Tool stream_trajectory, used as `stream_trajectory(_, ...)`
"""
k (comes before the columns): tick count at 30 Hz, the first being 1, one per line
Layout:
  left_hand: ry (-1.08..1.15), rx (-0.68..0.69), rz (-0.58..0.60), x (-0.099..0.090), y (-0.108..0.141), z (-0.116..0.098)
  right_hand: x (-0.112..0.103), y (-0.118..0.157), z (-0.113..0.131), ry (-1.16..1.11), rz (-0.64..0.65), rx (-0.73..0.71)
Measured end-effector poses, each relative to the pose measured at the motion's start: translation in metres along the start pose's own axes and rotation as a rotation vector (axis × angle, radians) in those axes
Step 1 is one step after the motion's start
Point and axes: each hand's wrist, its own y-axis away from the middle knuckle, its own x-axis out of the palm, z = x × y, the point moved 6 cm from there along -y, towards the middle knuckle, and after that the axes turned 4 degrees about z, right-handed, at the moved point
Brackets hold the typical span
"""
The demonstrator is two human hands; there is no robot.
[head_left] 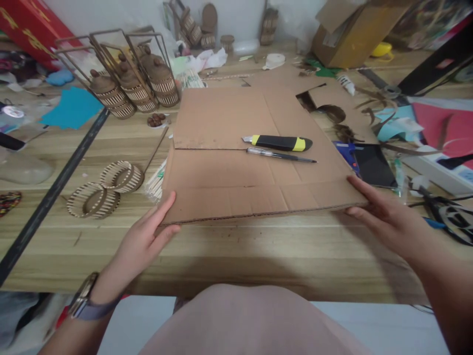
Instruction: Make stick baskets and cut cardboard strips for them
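Observation:
A large brown cardboard sheet (pixel 221 170) spreads over the wooden table in front of me, creased, with its near edge slightly raised. My left hand (pixel 151 229) grips its near left corner, thumb and fingers on either side of the board. At the near right corner, my right hand (pixel 380 212) pinches the same sheet. On top of the cardboard lies a black and yellow utility knife (pixel 277 143) with some blade out. Just below it rests a pen (pixel 281 156), its tip toward the right.
Several lidded stick-covered jars (pixel 140 86) in wire frames stand at back left. Two striped rings (pixel 107 190) sit left of the cardboard. An open cardboard box (pixel 347 34) is at back right. Paper scraps, a black phone-like slab (pixel 375 165) and scissors (pixel 451 212) clutter the right.

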Motion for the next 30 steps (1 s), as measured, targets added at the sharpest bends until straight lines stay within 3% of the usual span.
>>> stream_trajectory(2, -0.184, 0.087, -0.019, 0.0, 0.0, 0.0, 0.002, 0.001, 0.005, 0.238, -0.022, -0.178)
stream_trajectory(5, -0.456, 0.112, 0.031, 0.003, -0.001, 0.003, 0.003, 0.005, 0.017, 0.552, -0.095, -0.348)
stream_trajectory(9, -0.587, 0.213, -0.023, 0.007, 0.001, -0.006, 0.007, 0.008, 0.04, 0.734, -0.115, -0.401)
stream_trajectory(12, -0.532, 0.321, -0.101, 0.018, 0.005, -0.01, 0.017, 0.01, 0.052, 0.725, -0.048, -0.454)
stream_trajectory(15, -0.444, 0.421, -0.087, 0.037, 0.012, -0.008, 0.026, 0.013, 0.053, 0.696, -0.015, -0.546)
stream_trajectory(19, -0.437, 0.432, -0.093, 0.053, 0.018, -0.003, 0.026, 0.012, 0.043, 0.653, 0.056, -0.624)
stream_trajectory(22, -0.412, 0.423, -0.078, 0.059, 0.02, -0.002, 0.021, 0.004, 0.042, 0.574, 0.162, -0.605)
stream_trajectory(26, -0.38, 0.381, -0.042, 0.066, 0.021, 0.0, 0.013, -0.034, 0.061, 0.531, 0.155, -0.448)
stream_trajectory(30, -0.362, 0.363, -0.042, 0.065, 0.021, -0.001, 0.024, -0.087, 0.096, 0.375, 0.063, -0.47)
